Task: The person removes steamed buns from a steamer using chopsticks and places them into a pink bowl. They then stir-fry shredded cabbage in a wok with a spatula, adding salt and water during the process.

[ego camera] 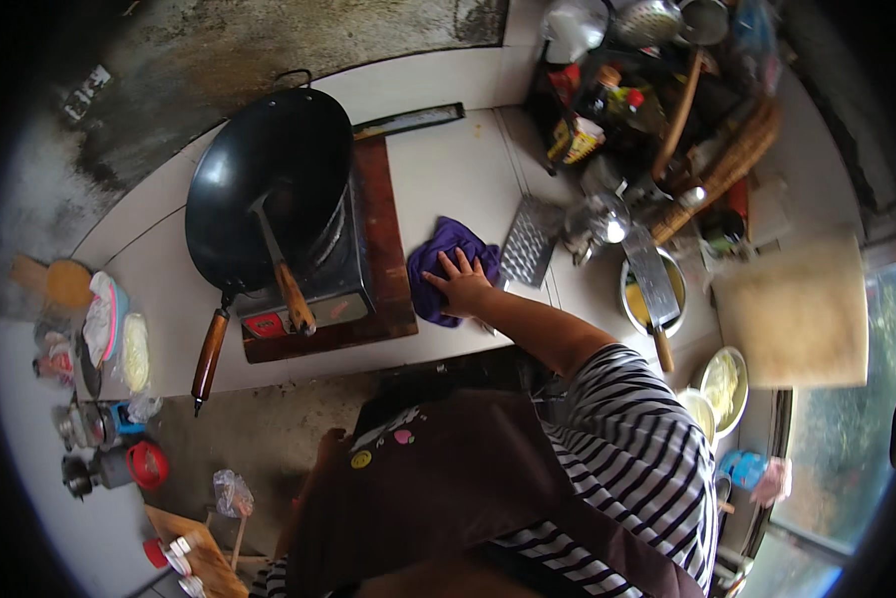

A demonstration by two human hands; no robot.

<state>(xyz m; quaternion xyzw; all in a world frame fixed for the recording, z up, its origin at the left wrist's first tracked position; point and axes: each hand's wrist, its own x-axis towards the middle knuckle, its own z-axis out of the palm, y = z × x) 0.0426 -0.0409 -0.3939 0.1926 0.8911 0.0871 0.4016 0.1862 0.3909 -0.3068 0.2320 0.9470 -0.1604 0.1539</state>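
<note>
My right hand (463, 288) presses with spread fingers on a purple cloth (437, 258) on the tiled counter. Right beside the cloth lies a metal grater (530, 239). Left of it, a black wok (268, 172) sits tilted on a stove, with a wooden-handled metal spatula (289, 288) resting in it. Low at the left, beside my dark apron, a small part of my left hand (332, 442) shows; its fingers are mostly hidden, and whether it holds anything cannot be told.
A cleaver (651, 280) lies across a pot (681, 288) at the right, near a cutting board (792, 318) and bowls of pale food (723, 389). Bottles and utensils crowd the back right corner. The wok's wooden handle (210, 355) juts over the counter's front edge.
</note>
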